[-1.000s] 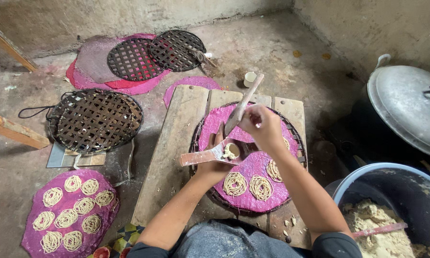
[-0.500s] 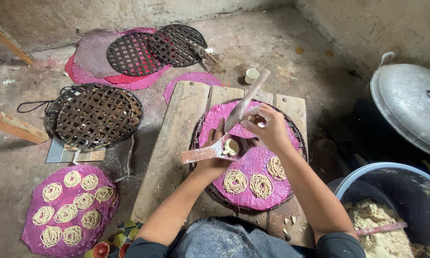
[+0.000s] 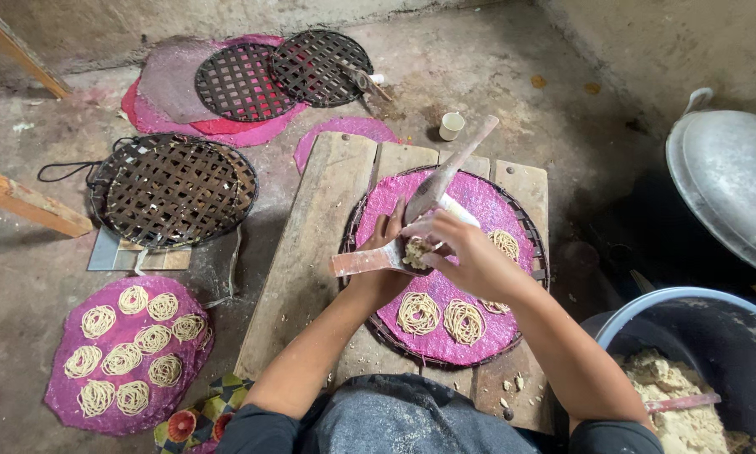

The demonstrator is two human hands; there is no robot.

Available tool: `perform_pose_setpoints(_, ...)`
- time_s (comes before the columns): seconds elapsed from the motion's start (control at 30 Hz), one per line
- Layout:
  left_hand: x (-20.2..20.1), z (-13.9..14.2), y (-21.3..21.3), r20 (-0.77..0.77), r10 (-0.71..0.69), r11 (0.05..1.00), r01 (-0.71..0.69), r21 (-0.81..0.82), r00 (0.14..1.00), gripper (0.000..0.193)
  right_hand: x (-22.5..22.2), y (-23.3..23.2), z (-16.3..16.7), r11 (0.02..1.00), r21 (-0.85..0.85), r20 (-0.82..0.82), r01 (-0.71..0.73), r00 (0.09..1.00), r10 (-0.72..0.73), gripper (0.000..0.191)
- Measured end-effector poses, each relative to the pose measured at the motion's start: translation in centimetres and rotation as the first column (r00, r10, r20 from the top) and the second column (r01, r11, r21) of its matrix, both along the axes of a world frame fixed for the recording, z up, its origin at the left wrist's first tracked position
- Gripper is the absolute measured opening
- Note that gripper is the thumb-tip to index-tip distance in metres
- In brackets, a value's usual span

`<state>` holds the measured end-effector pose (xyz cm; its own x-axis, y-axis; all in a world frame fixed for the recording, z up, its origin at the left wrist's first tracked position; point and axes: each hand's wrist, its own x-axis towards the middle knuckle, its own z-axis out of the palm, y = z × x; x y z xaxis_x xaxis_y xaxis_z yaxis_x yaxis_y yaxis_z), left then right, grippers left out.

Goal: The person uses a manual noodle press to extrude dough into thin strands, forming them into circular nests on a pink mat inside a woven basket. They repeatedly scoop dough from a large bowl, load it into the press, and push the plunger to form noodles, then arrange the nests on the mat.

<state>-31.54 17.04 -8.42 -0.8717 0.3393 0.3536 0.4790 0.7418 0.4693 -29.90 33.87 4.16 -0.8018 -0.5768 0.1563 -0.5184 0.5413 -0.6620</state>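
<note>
While my left hand [image 3: 384, 271] grips the wooden two-handled noodle press [image 3: 420, 220], my right hand [image 3: 466, 256] pinches the dough lump [image 3: 415, 251] in its cup, hiding it partly. Below: round purple mat [image 3: 479, 198] on a woven tray, three noodle coils visible, a fourth half-covered. Left mat [image 3: 67, 402]: nine coils. Blue dough tub [image 3: 647, 307] cut off at right.

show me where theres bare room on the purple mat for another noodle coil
Bare purple mat lies along its far edge, beyond the press. The near edge is crowded with noodle coils, and both hands cover the middle.
</note>
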Motion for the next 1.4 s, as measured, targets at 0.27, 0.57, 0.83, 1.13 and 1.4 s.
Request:
perform_pose_setpoints(0.27, -0.1, -0.6, -0.8, 0.074, -0.050, 0.981, 0.035, 0.189, 0.996, 0.056, 1.1, 1.0, 0.1, 0.995, 0.096, 0.011, -0.021, 1.000, 0.020, 0.020)
perform_pose_setpoints(0.57, 0.4, -0.2, -0.6, -0.115, -0.068, 0.949, 0.100, 0.300, 0.991, 0.059, 1.5, 1.4, 0.4, 0.997, -0.058, -0.154, 0.042, 0.987, -0.050, 0.033)
perform_pose_setpoints(0.83, 1.0, 0.6, -0.2, -0.089, -0.057, 0.960, 0.079, 0.270, 0.994, 0.063, 1.7, 0.9, -1.6, 0.999, -0.012, -0.395, 0.048, 0.917, -0.049, 0.022)
perform_pose_setpoints(1.13, 1.3, 1.9, -0.3, -0.122, -0.032, 0.888, 0.085, 0.453, 0.992, 0.042, 3.4, 1.4, -1.0, 0.979, -0.073, -0.373, 0.190, 0.905, -0.203, 0.046)
perform_pose_setpoints(1.4, 2.2, 3.3, -0.3, -0.159, 0.037, 0.990, -0.015, 0.142, 0.987, 0.067, 4.7, -0.1, -1.4, 0.980, 0.042, -0.407, 0.197, 0.899, -0.163, 0.047)
